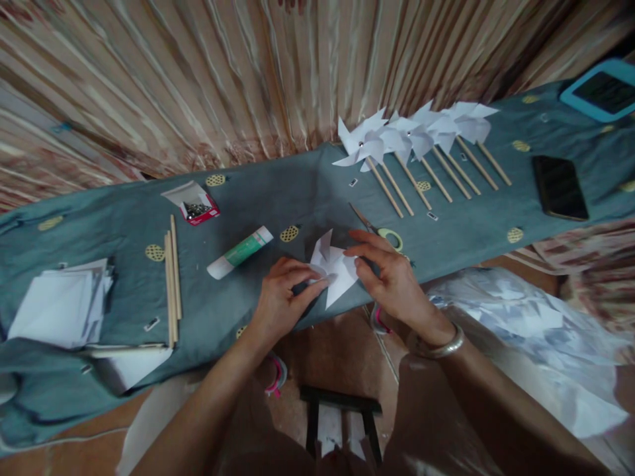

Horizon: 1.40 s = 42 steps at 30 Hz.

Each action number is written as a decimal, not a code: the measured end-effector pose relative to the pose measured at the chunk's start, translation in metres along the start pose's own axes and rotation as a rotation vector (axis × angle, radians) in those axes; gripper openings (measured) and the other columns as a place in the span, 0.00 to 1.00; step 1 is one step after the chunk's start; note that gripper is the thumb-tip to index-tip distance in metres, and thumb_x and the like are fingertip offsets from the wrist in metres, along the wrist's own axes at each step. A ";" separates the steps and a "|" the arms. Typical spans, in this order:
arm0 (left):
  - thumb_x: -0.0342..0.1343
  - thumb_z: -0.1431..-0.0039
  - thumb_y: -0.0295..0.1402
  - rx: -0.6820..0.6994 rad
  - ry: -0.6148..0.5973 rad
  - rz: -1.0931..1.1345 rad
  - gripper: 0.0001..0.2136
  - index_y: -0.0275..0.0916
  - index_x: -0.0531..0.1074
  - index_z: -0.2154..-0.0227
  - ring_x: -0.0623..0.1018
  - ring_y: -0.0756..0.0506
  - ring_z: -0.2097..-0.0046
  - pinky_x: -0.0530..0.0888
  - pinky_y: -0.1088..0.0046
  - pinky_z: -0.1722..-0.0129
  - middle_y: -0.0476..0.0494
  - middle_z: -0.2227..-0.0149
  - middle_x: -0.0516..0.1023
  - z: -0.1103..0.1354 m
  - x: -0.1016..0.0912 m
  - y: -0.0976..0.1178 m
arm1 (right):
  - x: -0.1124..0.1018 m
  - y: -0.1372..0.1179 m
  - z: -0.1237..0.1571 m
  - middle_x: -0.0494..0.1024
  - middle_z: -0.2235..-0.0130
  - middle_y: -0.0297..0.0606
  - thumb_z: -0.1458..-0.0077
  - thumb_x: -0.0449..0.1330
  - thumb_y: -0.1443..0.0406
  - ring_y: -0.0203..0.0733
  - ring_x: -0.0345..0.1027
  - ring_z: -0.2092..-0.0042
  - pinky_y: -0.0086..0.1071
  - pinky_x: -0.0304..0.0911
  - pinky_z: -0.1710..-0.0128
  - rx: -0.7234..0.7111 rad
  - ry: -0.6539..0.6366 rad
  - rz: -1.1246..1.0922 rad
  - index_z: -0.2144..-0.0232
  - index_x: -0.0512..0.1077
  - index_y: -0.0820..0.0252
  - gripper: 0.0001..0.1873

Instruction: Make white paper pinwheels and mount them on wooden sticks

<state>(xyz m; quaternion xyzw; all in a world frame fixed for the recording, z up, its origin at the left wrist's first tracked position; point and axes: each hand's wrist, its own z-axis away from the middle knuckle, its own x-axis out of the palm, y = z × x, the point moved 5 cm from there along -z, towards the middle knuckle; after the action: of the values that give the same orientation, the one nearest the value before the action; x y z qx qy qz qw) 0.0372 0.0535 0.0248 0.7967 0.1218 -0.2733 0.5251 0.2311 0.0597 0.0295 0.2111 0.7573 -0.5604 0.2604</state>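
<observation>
A white paper pinwheel (341, 276), partly folded, is between my hands at the front edge of the cloth-covered table. My left hand (282, 291) pinches its folded flaps near the middle between thumb and fingers. At the sheet's right corner, the thumb and fingertips of my right hand (389, 274) hold the edge, with another finger stretched out above it. Just behind my right hand lie scissors (389, 238) with a pale green handle. A white and green glue stick (241, 252) lies left of the pinwheel, beyond my left hand.
Finished pinwheels (397, 135) on wooden sticks lie in a row at the back. Left are an open red box (201, 210) of small metal pieces, loose sticks (172, 284) and stacked paper (59, 304). A phone (560, 187) and blue-framed device (602, 89) lie right; a plastic bag (526, 330) hangs below.
</observation>
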 end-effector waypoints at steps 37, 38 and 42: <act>0.70 0.52 0.39 -0.470 0.043 0.734 0.14 0.42 0.81 0.61 0.80 0.44 0.55 0.75 0.67 0.51 0.45 0.55 0.83 0.009 -0.002 0.015 | 0.036 -0.033 -0.001 0.83 0.64 0.32 0.54 0.72 0.60 0.39 0.76 0.63 0.34 0.71 0.59 0.440 -0.242 -1.027 0.65 0.81 0.53 0.12; 0.71 0.54 0.39 -0.482 0.058 0.744 0.15 0.42 0.81 0.62 0.80 0.44 0.55 0.76 0.67 0.52 0.45 0.56 0.84 0.009 -0.001 0.015 | 0.035 -0.032 -0.001 0.83 0.65 0.32 0.54 0.73 0.60 0.38 0.76 0.64 0.33 0.71 0.60 0.451 -0.232 -1.047 0.65 0.81 0.53 0.12; 0.70 0.54 0.42 -0.495 0.071 0.697 0.16 0.40 0.81 0.63 0.80 0.46 0.62 0.78 0.69 0.58 0.45 0.62 0.84 0.006 0.001 0.014 | 0.030 -0.029 -0.002 0.83 0.69 0.32 0.56 0.74 0.56 0.34 0.74 0.68 0.28 0.70 0.64 0.528 -0.198 -1.121 0.67 0.82 0.55 0.14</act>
<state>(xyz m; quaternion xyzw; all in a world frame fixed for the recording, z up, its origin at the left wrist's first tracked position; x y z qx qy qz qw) 0.0428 0.0422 0.0330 0.6489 -0.0746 -0.0147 0.7571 0.1897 0.0539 0.0321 -0.2137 0.5615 -0.7968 -0.0650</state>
